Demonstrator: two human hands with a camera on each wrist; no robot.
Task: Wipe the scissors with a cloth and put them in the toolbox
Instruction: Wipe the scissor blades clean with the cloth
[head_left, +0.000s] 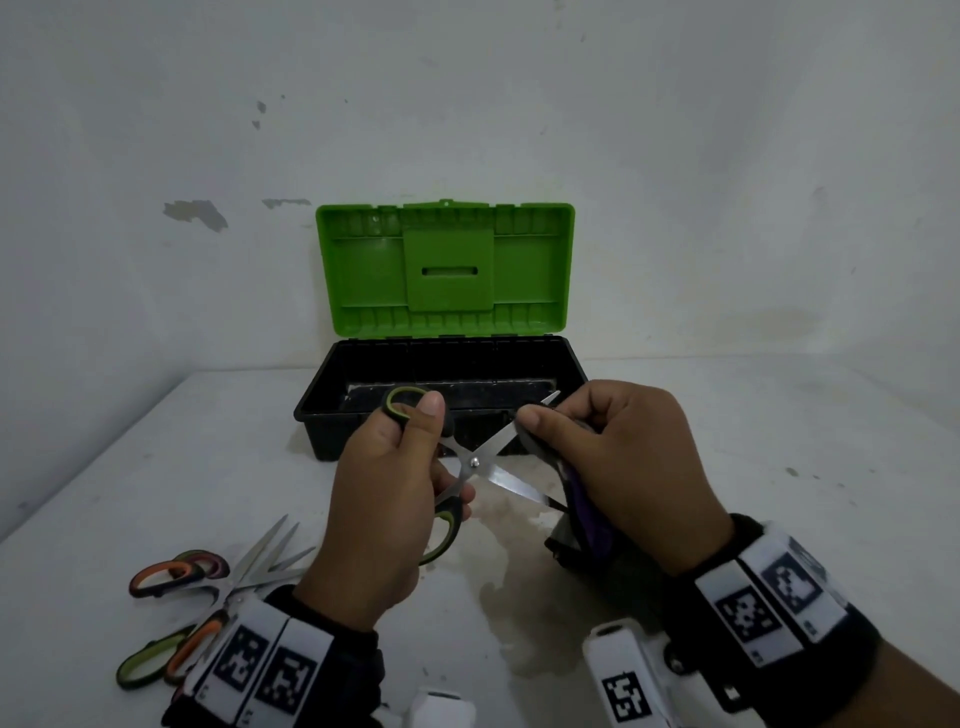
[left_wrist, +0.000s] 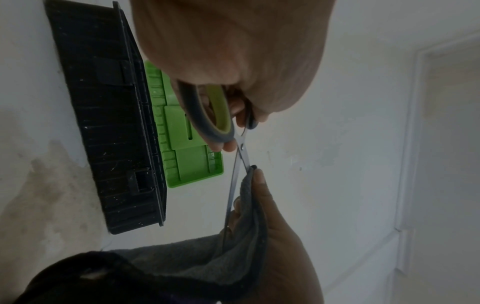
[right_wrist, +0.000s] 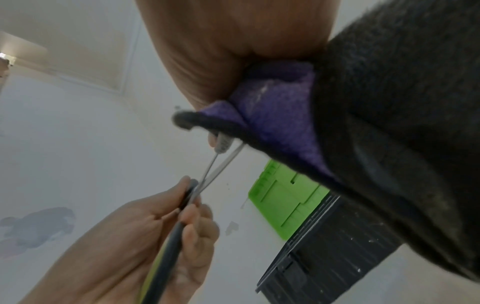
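A white table is seen set against a white wall. Grey patches of flaked paint are visible on the wall to the left, with smaller marks higher up. A brownish stain is spread over the tabletop at the near middle. Spare scissors, with orange, purple and green handles, are heaped at the near left of the table, their blades overlapped and pointed towards the wall.

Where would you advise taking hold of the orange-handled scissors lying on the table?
By the orange handle loops, probably from the left: the blades point right and away, and other scissors and the left hand's wrist crowd the near side.
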